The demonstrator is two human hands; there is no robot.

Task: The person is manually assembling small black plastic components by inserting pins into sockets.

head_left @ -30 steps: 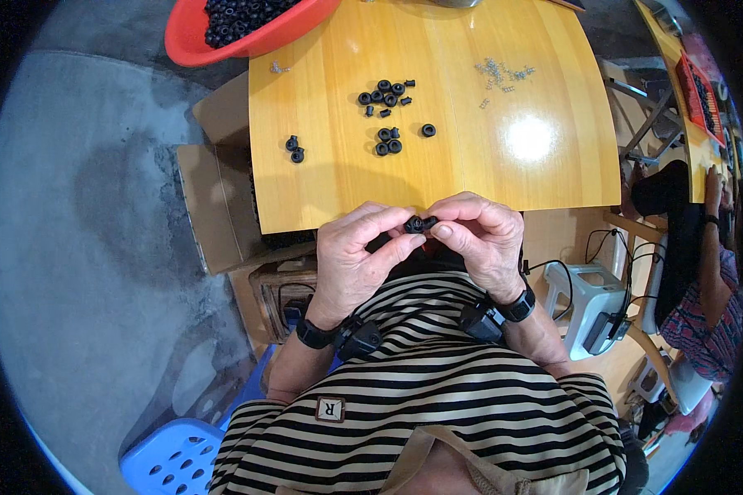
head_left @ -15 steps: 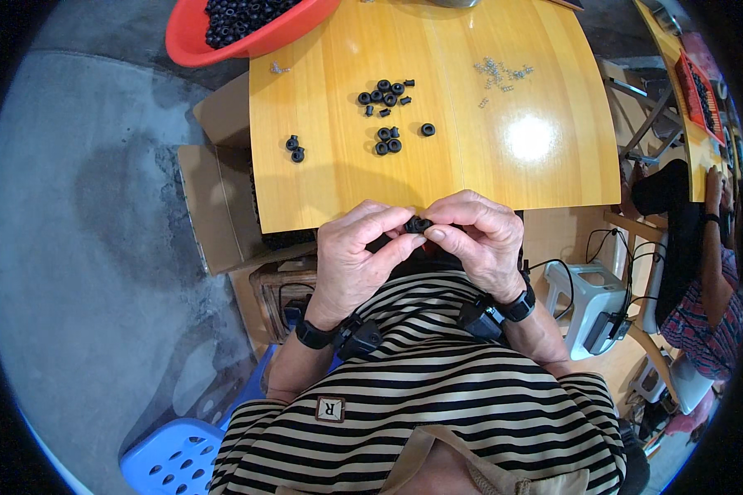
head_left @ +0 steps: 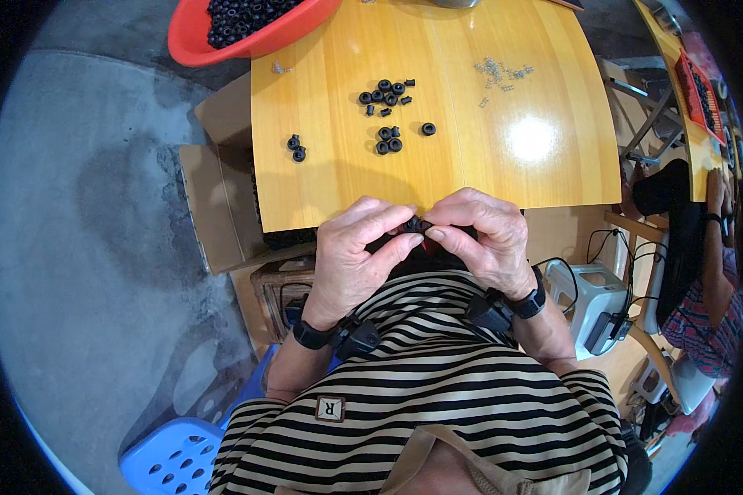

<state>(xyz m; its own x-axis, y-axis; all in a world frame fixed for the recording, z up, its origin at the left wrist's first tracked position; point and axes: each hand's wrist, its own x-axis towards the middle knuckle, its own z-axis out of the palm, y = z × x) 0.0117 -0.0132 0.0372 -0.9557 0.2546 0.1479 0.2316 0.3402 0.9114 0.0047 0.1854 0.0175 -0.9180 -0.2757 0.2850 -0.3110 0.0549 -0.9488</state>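
Note:
My left hand [head_left: 362, 252] and my right hand [head_left: 480, 243] meet just off the table's near edge. Thumb and fingertips of each pinch a small black plastic cord lock [head_left: 415, 224], mostly hidden by the fingers. Beyond my hands, more black cord lock parts lie on the yellow wooden table [head_left: 504, 169]: a group of rings and short spools [head_left: 378, 96], a smaller cluster [head_left: 388, 142], a single ring [head_left: 428, 129] and a few pieces [head_left: 296, 148] at left. Small metal springs [head_left: 502, 73] are scattered at the right.
A red basin [head_left: 264, 41] full of black parts stands at the far left corner. Left of the table is an open cardboard box [head_left: 215, 198]. A white stool [head_left: 590, 301] with cables stands to the right, and another person's arm [head_left: 716, 272] rests at the neighbouring table.
My right hand has shifted slightly to the right, and the black piece has turned a little between my fingertips. Both hands keep their pinch. The parts on the table lie as before.

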